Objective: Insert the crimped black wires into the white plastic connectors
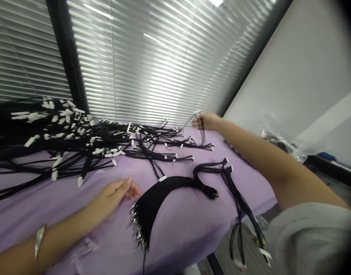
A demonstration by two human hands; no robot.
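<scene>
My right hand (206,121) reaches to the far side of the purple-covered table (178,225) and pinches thin black wires (200,133) that hang down from its fingers. My left hand (116,194) rests on the cloth, fingers loosely together, holding nothing, beside a thick bundle of black wires (164,193) with metal tips at one end. A large heap of black wires with white connectors (78,141) spreads across the left and back of the table.
Another bunch of black wires (238,198) droops over the table's right edge toward the floor. Closed window blinds (152,61) stand behind the table. A clear plastic bag (281,143) with parts lies at the right, near a white wall.
</scene>
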